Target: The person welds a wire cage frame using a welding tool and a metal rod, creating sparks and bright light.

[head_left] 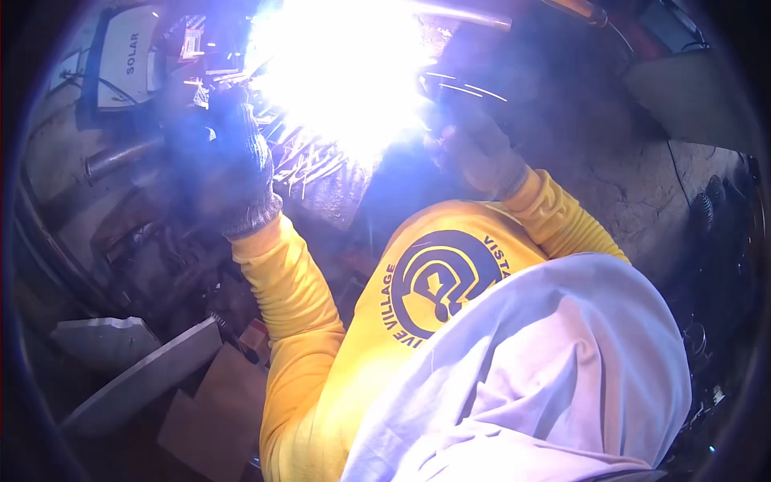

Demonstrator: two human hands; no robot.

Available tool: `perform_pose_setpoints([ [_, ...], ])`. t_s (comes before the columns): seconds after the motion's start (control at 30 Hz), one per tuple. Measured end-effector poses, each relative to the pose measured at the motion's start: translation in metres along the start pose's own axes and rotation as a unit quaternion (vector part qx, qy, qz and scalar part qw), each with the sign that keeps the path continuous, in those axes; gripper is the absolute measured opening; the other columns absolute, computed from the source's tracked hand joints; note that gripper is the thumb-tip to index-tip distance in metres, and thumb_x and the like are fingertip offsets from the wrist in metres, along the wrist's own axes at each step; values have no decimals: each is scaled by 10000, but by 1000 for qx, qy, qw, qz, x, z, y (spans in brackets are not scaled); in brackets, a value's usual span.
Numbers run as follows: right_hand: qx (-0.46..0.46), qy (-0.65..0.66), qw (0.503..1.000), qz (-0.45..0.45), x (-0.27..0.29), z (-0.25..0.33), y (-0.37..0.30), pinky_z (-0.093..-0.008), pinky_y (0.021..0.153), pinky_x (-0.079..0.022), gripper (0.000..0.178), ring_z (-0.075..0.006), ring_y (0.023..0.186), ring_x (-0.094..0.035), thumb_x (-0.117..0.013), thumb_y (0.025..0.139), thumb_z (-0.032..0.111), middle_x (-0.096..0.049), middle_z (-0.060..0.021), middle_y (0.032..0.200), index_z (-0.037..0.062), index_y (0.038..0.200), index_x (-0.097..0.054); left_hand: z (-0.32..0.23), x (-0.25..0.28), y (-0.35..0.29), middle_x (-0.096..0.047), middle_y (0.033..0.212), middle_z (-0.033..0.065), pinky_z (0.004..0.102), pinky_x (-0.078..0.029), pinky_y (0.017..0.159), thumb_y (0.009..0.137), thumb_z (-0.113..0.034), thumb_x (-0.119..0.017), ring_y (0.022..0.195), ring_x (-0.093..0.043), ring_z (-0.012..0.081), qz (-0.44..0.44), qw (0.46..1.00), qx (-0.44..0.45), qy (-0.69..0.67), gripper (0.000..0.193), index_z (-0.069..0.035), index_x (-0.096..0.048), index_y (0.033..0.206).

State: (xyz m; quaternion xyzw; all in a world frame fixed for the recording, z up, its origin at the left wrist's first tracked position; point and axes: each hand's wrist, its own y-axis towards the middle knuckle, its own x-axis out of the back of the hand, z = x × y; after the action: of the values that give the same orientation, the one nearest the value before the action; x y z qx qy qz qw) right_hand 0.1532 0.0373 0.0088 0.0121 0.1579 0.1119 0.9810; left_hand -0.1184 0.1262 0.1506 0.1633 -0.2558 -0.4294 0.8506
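A dazzling white welding arc glare [341, 68] fills the upper middle, hiding whatever lies at its centre. Sparks fly out from it to both sides and downward. My left hand [225, 165], in a dark knit glove, is raised at the left edge of the glare; its fingers are lost in shadow and blue haze. To the right of the light, my right hand [482, 154], also gloved, has its fingers curled in. What they close on is hidden. Below the arc, a dark flat surface [333, 197] catches the light. Both my arms wear yellow sleeves [293, 281].
A metal tube [124, 159] lies left of my left hand, near a pale boxy case [128, 56]. Another rod [466, 14] extends right of the glare. Flat pale slabs [148, 373] and a brown board [213, 414] are at lower left. Grey cloth [546, 361] covers the lower right.
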Motion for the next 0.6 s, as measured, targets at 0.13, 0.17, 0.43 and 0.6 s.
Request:
perform_pose_setpoints([
  [0.13,-97,131,986,-19,-2,-12,-2,-260,655,-510,430,-89,689,-589,-508,993,176,-639,-50,865,53,1403,-461,1,8,12,-622,1009,75,380,-544,739,938,-265,-652,900,-637,244,-3,997,-6,-74,262,-144,-612,1167],
  [0.17,-92,117,989,-16,-2,-6,-3,-275,664,-517,428,-109,710,-602,-514,993,176,-646,-58,875,54,1400,-464,2,10,21,-632,950,86,387,-527,664,925,-228,-661,817,-637,236,0,993,-14,-115,226,-137,-627,1128],
  [0.43,205,-329,921,-43,17,-45,-14,-365,826,-528,400,-236,953,-634,-472,1013,182,-607,-157,1172,-3,1367,-473,-16,-32,-19,-654,1155,107,390,-558,849,970,-299,-612,976,-652,258,58,963,29,261,351,-113,-605,1267],
  [0.6,209,-271,939,-46,7,5,0,-348,828,-525,537,-192,983,-629,-537,982,213,-591,-171,1192,-14,1440,-372,1,-33,-6,-650,1139,100,388,-567,860,955,-298,-654,1048,-651,275,-66,992,23,-108,301,-98,-643,1181],
])
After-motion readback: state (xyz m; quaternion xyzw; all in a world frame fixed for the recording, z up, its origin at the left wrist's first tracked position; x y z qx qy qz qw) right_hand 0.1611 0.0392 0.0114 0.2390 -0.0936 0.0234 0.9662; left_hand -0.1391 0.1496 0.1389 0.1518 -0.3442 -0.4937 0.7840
